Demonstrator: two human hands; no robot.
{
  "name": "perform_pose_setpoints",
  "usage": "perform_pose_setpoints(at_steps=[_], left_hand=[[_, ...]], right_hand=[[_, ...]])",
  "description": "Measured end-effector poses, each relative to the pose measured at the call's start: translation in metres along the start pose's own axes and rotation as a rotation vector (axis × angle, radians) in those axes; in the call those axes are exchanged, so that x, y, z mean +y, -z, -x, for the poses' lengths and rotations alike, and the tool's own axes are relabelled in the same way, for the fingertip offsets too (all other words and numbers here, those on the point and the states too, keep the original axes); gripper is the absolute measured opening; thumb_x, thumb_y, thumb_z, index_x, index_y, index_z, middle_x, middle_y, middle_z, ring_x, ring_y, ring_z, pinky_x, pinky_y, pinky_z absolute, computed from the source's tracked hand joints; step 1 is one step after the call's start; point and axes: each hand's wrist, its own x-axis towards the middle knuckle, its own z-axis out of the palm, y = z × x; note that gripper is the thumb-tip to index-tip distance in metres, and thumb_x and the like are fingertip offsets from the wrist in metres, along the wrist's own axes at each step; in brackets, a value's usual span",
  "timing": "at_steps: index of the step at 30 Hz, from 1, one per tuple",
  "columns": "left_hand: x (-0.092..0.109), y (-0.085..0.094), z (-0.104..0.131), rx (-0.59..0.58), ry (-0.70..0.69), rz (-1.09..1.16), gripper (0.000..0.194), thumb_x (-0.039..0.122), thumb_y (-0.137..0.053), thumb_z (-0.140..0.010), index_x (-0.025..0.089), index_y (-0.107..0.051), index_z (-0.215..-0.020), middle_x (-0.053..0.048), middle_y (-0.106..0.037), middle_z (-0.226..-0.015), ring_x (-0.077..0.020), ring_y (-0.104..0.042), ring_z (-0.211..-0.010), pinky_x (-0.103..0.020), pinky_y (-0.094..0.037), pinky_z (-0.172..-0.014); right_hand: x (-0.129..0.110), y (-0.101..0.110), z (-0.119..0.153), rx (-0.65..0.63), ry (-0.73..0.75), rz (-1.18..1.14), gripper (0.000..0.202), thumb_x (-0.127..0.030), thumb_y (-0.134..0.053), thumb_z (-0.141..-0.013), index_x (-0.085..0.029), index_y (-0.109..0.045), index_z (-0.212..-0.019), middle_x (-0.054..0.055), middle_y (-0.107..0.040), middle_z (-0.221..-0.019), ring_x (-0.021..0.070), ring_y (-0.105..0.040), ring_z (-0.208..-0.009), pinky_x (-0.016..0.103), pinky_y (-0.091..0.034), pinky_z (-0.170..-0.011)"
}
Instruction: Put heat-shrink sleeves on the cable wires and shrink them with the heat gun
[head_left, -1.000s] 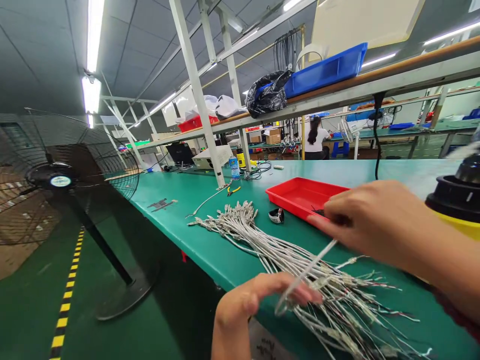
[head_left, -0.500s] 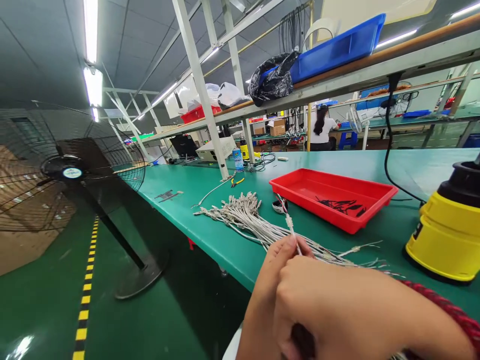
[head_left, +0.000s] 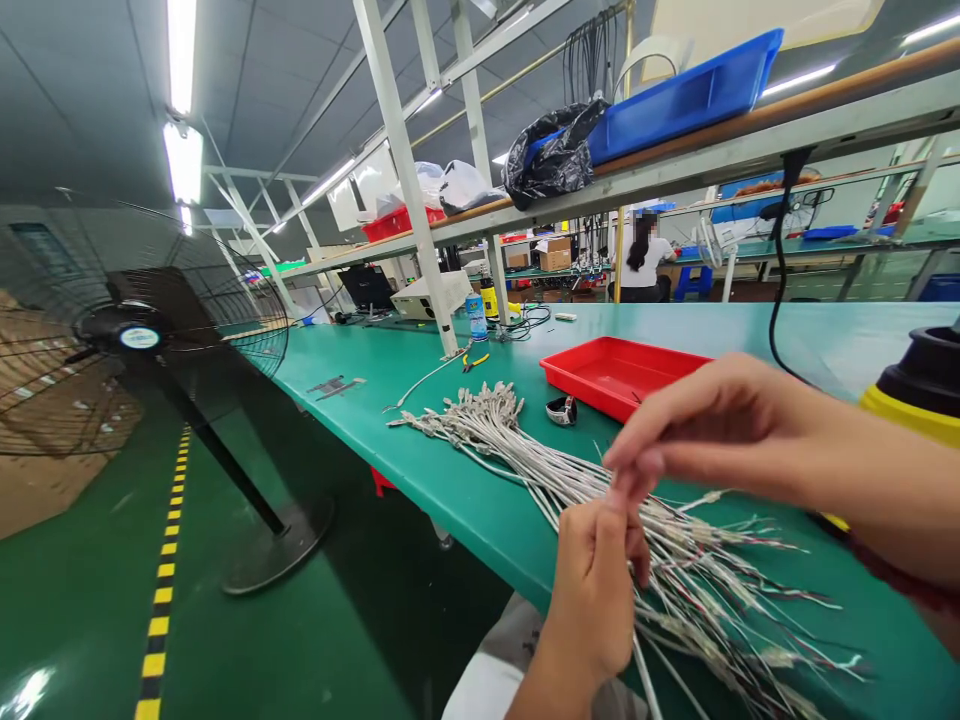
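My left hand (head_left: 596, 575) is closed in a pinch around a white cable (head_left: 643, 668), which hangs below the fist; the gripped end is hidden by the fingers. Just above it, my right hand (head_left: 720, 430) pinches thumb and forefinger together at the left fingertips. What lies between the right fingertips is too small to make out. Under and behind both hands spreads a bundle of white cables (head_left: 540, 455), with pale connectors at the far end and loose, thin wire ends at the near right.
A red tray (head_left: 592, 370) sits behind my right hand, beside a wristwatch (head_left: 561, 410). Yellow-handled cutters (head_left: 475, 363) lie farther back on the green bench (head_left: 397, 370). At the right stands a yellow and black container (head_left: 915, 400); a floor fan (head_left: 142, 338) stands left.
My hands were crossed low over a cable whose connector pointed up. Now my right hand has risen to the right, in front of the red tray, and the left fist shows fully.
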Motion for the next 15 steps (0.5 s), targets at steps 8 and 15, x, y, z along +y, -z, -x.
perform_pose_setpoints(at_steps=[8, 15], left_hand=[[0.002, 0.011, 0.009, -0.362, -0.384, 0.214, 0.058, 0.041, -0.043, -0.100, 0.018, -0.027, -0.049, 0.004, -0.026, -0.042, -0.0064, -0.033, -0.040, -0.023, -0.024, -0.042], [0.002, 0.016, 0.007, -0.446, -0.482, 0.234, 0.057, 0.036, -0.041, -0.099, 0.019, -0.028, -0.046, 0.003, -0.027, -0.036, -0.0067, -0.038, -0.036, -0.021, -0.025, -0.039]], right_hand=[[0.012, 0.016, -0.012, 0.250, 0.017, -0.059, 0.019, -0.014, -0.056, -0.081, -0.017, -0.071, -0.070, -0.001, -0.065, -0.050, 0.0068, -0.063, -0.048, 0.012, -0.049, -0.052], [0.023, 0.005, -0.018, -0.069, -0.104, -0.277, 0.015, -0.026, -0.069, -0.089, -0.017, -0.075, -0.099, 0.006, -0.078, -0.096, 0.0104, -0.074, -0.074, 0.017, -0.058, -0.067]])
